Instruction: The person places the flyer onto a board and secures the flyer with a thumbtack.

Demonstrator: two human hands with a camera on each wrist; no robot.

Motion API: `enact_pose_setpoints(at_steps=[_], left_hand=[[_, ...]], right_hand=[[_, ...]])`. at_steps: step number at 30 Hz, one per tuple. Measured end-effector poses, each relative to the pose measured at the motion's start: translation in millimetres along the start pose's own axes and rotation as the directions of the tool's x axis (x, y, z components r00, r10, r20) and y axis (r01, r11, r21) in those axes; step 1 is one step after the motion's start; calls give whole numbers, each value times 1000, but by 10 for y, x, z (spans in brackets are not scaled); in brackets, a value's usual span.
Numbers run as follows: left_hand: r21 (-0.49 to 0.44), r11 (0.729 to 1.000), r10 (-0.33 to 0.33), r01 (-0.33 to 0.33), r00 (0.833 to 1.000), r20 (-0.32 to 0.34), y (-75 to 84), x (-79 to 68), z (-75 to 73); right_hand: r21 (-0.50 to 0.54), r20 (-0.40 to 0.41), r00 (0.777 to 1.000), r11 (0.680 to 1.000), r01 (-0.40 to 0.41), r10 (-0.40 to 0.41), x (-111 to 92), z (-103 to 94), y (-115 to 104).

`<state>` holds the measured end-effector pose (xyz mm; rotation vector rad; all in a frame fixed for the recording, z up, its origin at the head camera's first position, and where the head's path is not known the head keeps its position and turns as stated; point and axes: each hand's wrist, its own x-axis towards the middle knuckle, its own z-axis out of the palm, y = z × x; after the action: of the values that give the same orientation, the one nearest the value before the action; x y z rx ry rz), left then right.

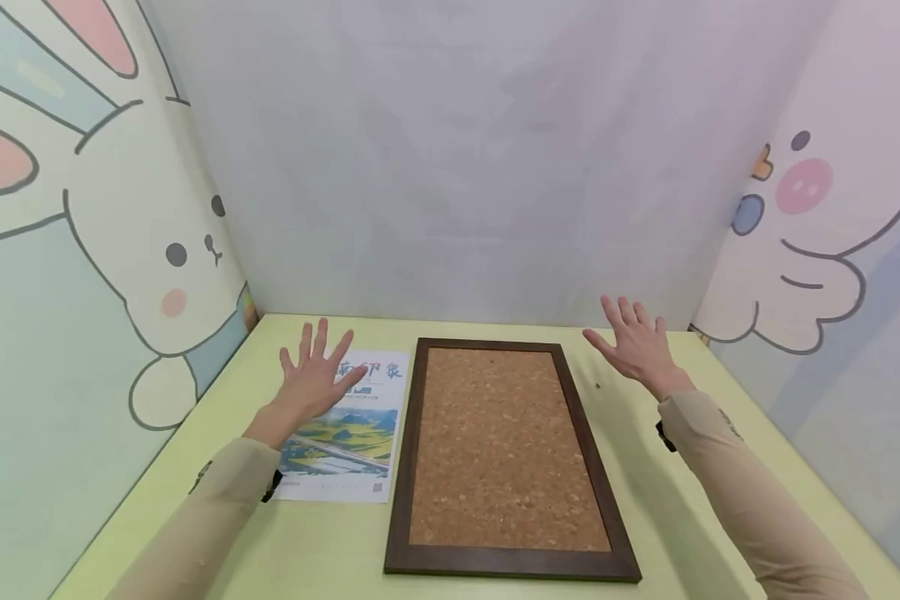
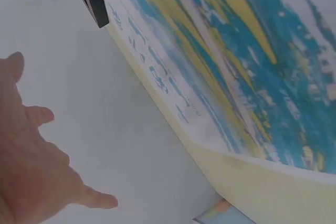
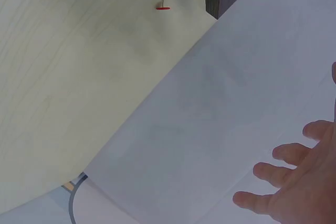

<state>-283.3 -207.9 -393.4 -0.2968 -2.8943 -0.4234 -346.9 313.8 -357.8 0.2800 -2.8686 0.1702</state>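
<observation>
- Lying flat on the table [image 1: 330,546], the dark-framed cork board [image 1: 510,450] takes up the middle between my left and right edges, its far end just in from the table's far edge.
- The printed poster [image 1: 352,437] lies face up just beside the board, toward the table's left edge; blue and yellow-green scenery fills its middle.
- The red thumbtack [image 3: 163,8] rests point up between the board and the table's right edge, toward the far right corner.
- My left hand [image 1: 311,385] hovers above the poster, hiding part of it, fingers spread apart and gripping nothing.
- My right hand [image 1: 640,348] hovers near the far right corner, its fingers likewise apart and gripping nothing.
- Beige sleeves [image 1: 210,500] cover my forearms.
- Beyond the far edge stands a pale grey wall [image 1: 480,167]; a white rabbit [image 1: 135,267] is pictured along the left edge, a white bird-like figure [image 1: 832,225] along the right.
</observation>
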Motion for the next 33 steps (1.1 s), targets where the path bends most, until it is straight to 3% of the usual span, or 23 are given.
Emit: enact_pose_setpoints(at_steps=[5,8,11,14,19,22,29,33], left_hand=[[-6,987,-163,163,986,27,-179,-80,-84],[-28,954,-293,298,950,110,-328,-121,-119],[-36,922,-370,386,905,211,-454,-139,-132],[-26,908,-393,418,871,293,-536,-151,-107],[1,900,-404,435,835,374,-584,-201,-73],[-4,902,-398,431,836,377,-596,-222,-53],[-42,930,-327,364,876,355,-599,-225,-33],[-107,923,-316,368,889,331,-612,-218,0]], right_hand=[[-21,9,998,998,61,-61,6,7,25],[-21,10,995,995,102,-102,14,13,32],[-5,20,991,992,129,-129,24,35,45],[-2,33,990,990,140,-140,43,85,71],[5,58,987,988,151,-151,42,226,125],[23,72,985,987,159,-160,23,302,153],[205,93,978,965,162,-184,3,444,240],[297,137,976,947,122,-169,-12,516,297]])
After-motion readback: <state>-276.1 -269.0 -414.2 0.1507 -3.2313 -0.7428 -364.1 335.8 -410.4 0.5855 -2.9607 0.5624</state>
